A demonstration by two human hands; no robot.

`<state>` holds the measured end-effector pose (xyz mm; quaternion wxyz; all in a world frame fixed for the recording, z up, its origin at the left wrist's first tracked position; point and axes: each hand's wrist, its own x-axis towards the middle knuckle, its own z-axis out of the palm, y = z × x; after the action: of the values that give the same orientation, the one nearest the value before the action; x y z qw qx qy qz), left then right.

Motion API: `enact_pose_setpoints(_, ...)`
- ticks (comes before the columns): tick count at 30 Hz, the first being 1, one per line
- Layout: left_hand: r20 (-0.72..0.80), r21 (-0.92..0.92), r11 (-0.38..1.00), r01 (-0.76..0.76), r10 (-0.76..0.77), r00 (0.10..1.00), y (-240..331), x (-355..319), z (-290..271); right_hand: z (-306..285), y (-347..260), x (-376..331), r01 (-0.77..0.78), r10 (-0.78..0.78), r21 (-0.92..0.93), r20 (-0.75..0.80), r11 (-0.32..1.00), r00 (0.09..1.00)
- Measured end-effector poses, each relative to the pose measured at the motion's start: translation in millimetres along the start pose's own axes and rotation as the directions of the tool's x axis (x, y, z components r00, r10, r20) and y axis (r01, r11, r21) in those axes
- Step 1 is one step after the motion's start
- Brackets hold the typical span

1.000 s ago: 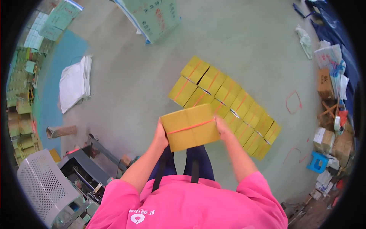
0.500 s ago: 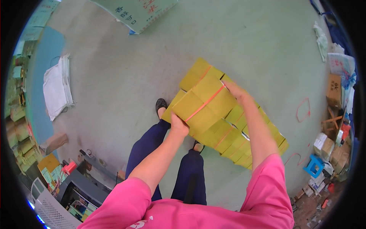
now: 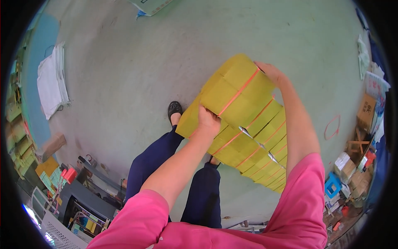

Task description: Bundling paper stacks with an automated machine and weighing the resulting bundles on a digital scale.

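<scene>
Both hands grip a strapped yellow bundle over the stacked rows.

Left hand clasps the boxy paper bundle at 7 o'clock; right hand at 2, fingertips hidden. Matching yellow stacks lie beneath, partly covered.

The yellow bundle covers a good chunk of the yellow stack on the floor under it, so how far the rows run up there is anyone's guess. The left hand has its fingertips tucked behind the bundle's near edge; the right hand only shows its back. The green board at 12 o'clock is chopped off by the rim. The clutter at 4 o'clock is too small and bent to sort out.
</scene>
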<state>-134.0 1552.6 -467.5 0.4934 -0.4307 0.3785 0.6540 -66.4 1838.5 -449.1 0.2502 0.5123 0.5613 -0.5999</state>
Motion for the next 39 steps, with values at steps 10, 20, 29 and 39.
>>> enact_pose_setpoints(10, 0.006, 0.101, 0.995, 0.018, -0.019, 1.000, 14.9, -4.4, -7.1, 5.8, 15.0, -1.9, 0.147, -0.190, -0.172, -0.273, 0.974, 0.943)
enact_pose_setpoints(20, -0.242, 0.514, 0.743, -0.429, 0.605, 0.758, 168.5, -262.5, -324.0, 277.2, 121.2, -261.9, 0.228, -0.147, -0.745, 0.173, 0.627, 0.974)
enact_pose_setpoints(29, -0.992, 0.085, 0.974, -0.212, 0.062, -0.113, -335.2, -610.7, -644.2, 284.1, 199.0, -348.3, 0.761, -0.039, -0.567, 0.794, 0.314, 0.607)
enact_pose_setpoints(39, -0.783, -0.066, 0.937, -0.344, 0.165, 0.600, -593.0, -579.3, -518.4, 303.2, 107.3, -350.9, 0.617, 0.280, -0.355, 0.659, -0.702, 0.698)
